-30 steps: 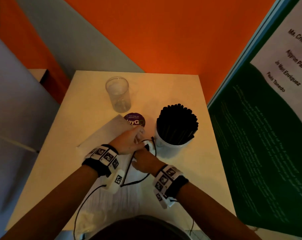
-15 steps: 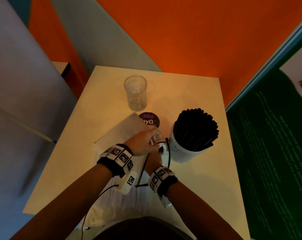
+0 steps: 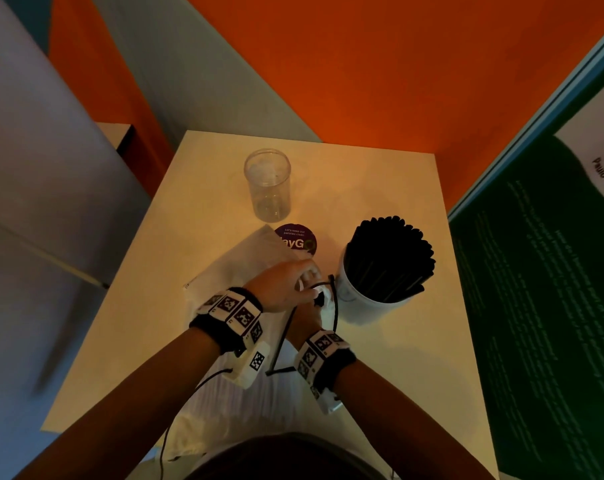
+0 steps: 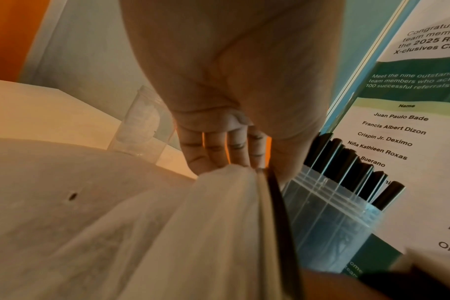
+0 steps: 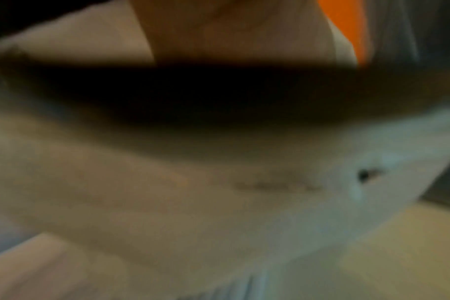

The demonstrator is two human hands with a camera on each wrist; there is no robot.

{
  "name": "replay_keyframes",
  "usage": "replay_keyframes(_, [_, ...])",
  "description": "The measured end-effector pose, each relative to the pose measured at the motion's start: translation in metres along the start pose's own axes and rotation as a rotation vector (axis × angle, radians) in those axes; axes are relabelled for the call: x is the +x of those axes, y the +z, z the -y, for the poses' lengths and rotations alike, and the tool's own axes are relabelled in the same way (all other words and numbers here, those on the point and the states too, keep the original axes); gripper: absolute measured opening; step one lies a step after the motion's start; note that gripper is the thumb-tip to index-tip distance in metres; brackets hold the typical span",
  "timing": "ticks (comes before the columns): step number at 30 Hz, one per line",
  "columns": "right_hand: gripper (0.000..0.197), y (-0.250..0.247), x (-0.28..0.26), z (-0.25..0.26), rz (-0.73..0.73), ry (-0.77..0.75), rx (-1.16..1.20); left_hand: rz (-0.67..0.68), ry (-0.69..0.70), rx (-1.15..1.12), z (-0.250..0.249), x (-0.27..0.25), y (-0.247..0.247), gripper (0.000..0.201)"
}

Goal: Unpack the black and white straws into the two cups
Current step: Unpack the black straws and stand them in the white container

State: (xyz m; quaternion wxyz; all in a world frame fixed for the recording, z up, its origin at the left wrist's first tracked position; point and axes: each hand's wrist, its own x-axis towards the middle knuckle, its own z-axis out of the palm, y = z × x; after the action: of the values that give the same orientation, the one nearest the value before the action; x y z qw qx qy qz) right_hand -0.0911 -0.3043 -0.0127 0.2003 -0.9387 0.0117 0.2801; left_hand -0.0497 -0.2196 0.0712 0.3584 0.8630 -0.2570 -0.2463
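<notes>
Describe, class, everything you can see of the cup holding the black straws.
The cup is pale, see-through plastic with ridged rings below its rim. It stands upright on the table, at the person's right, near the hands. A thick bundle of black straws fills it, fanning out above the rim and leaning away from the person. The white bag lies just to its left. Whether either hand touches it cannot be told.

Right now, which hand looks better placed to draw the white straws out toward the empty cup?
Probably the left hand: it lies on the white straw pack on the side toward the empty clear cup. The right hand sits tucked beneath it.
</notes>
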Motion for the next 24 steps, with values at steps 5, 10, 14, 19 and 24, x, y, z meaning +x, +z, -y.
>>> replay_keyframes(5, [0.025, -0.028, -0.019, 0.000, 0.178, -0.102, -0.133, -0.002, 0.023, 0.040, 0.000, -0.002, 0.000, 0.025])
replay_keyframes(10, [0.023, -0.068, -0.055, -0.022, 0.271, -0.142, -0.101, -0.235, 0.311, 0.152, -0.009, -0.011, 0.006, 0.021])
replay_keyframes(14, [0.041, -0.099, -0.087, -0.046, 0.291, -0.052, -0.059, -0.098, 0.387, 0.219, -0.015, -0.022, 0.021, 0.043])
replay_keyframes(19, [0.035, -0.132, -0.127, -0.052, 0.275, -0.101, -0.051, -0.007, 0.303, 0.347, -0.024, -0.013, 0.047, 0.065])
replay_keyframes(24, [0.033, -0.146, -0.145, -0.054, 0.144, -0.167, 0.130, 0.067, 0.242, 0.309, -0.032, -0.004, 0.050, 0.035])
